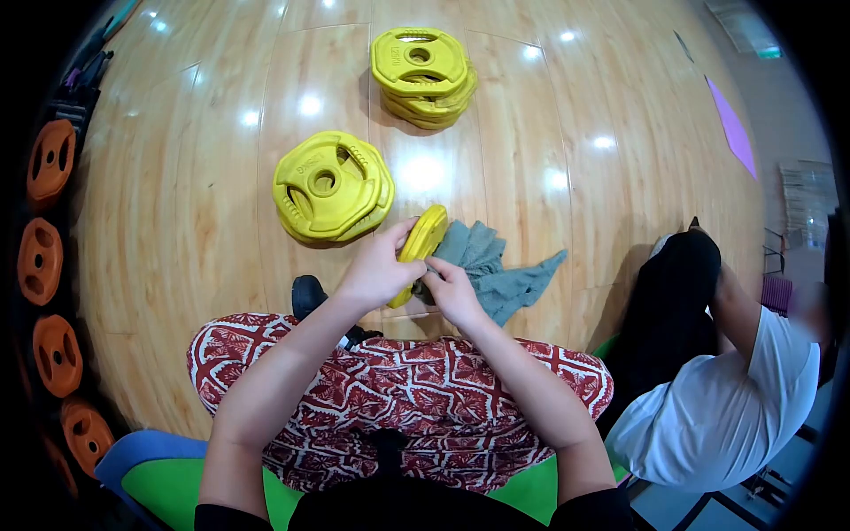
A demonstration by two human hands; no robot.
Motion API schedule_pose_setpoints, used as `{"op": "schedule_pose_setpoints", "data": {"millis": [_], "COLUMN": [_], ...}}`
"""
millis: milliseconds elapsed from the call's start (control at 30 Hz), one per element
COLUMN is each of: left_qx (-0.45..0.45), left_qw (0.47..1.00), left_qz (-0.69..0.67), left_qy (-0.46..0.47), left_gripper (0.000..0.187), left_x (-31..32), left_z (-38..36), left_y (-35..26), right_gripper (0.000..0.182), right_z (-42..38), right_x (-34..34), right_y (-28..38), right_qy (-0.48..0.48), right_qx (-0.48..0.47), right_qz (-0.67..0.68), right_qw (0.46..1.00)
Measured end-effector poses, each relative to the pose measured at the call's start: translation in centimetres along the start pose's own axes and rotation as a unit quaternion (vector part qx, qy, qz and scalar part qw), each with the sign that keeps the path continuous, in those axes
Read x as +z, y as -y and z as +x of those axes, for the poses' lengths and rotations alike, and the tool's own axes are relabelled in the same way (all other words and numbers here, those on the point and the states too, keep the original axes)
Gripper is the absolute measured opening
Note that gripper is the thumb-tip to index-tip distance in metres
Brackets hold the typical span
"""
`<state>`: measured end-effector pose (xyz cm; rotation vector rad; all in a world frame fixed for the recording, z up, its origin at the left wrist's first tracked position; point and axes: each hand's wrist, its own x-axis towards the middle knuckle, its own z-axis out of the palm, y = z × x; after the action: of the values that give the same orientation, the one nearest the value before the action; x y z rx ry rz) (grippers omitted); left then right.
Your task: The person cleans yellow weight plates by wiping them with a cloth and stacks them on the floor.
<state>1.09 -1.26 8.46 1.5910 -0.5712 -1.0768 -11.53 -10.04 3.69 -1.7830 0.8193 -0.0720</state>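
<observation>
A yellow weight plate [428, 232] stands on edge in front of my crossed legs, held by my left hand [381, 264], whose fingers wrap its left side. At the plate's lower right side, my right hand [452, 288] is closed on a grey-green cloth [509, 276]. The cloth spreads to the right over the floor, and part of it lies behind the plate. Just beyond my left hand sits a short stack of yellow weight plates [332, 188]. Farther ahead is a taller stack of similar plates [420, 75].
Orange weight plates [58, 357] line a rack along the left edge. A person in a white shirt [722, 411] sits close on my right. Green and blue mats [168, 482] lie under me. A purple sheet [731, 128] lies far right on the wooden floor [531, 177].
</observation>
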Motion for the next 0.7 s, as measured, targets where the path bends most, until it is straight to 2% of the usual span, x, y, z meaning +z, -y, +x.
{"op": "schedule_pose_setpoints", "data": {"millis": [33, 67, 100, 167, 200, 267, 400, 433, 500, 567, 633, 700], "left_qx": [0.0, -0.001, -0.001, -0.002, -0.003, 0.007, 0.012, 0.012, 0.084, 0.052, 0.022, 0.03], "left_qw": [1.0, 0.998, 0.992, 0.989, 0.985, 0.981, 0.979, 0.979, 0.979, 0.983, 0.985, 0.969], "left_qz": [-0.001, 0.062, 0.125, 0.148, 0.171, 0.19, 0.204, 0.204, 0.182, 0.177, 0.169, 0.243], "left_qy": [0.002, 0.008, 0.012, -0.002, -0.014, -0.022, -0.025, -0.024, -0.037, -0.022, -0.006, -0.027], "left_gripper": [0.056, 0.055, 0.054, 0.054, 0.053, 0.052, 0.05, 0.05, 0.051, 0.05, 0.05, 0.048], "left_x": [-0.1, -0.4, -0.6, -0.9, -0.9, -0.8, -0.7, -0.7, -0.7, -0.5, -0.7, -0.7], "left_z": [0.1, 0.4, 0.5, 0.3, 0.2, 0.0, -0.2, 0.0, 0.1, 0.0, -0.1, -0.2], "left_y": [0.1, 0.2, 0.1, -0.2, -0.5, -0.5, -1.2, -0.8, -0.1, -0.2, -0.8, -1.0], "right_gripper": [0.036, 0.04, 0.04, 0.046, 0.046, 0.046, 0.043, 0.041, 0.039, 0.037, 0.041, 0.046], "right_z": [0.3, 0.4, 0.3, 0.1, 0.2, 0.4, 0.6, 0.8, 0.7, 0.5, -0.1, -0.5], "right_x": [-0.2, -0.3, -0.4, -0.2, -0.2, -0.6, -1.4, -1.4, -1.2, -0.4, -0.2, -0.1], "right_y": [0.2, 0.4, 0.8, 1.8, 1.8, 1.7, 2.5, 2.3, 1.8, 1.2, 1.4, 0.6], "right_qy": [0.067, 0.133, 0.133, 0.1, 0.101, 0.16, 0.188, 0.198, 0.209, 0.09, 0.105, 0.148], "right_qx": [0.075, 0.148, 0.148, 0.196, 0.195, 0.157, 0.132, 0.155, 0.18, 0.152, 0.139, 0.12], "right_qz": [0.153, 0.302, 0.302, 0.368, 0.368, 0.25, 0.208, 0.198, 0.188, 0.331, 0.378, 0.236], "right_qw": [0.983, 0.932, 0.932, 0.903, 0.904, 0.942, 0.951, 0.947, 0.943, 0.927, 0.909, 0.953]}}
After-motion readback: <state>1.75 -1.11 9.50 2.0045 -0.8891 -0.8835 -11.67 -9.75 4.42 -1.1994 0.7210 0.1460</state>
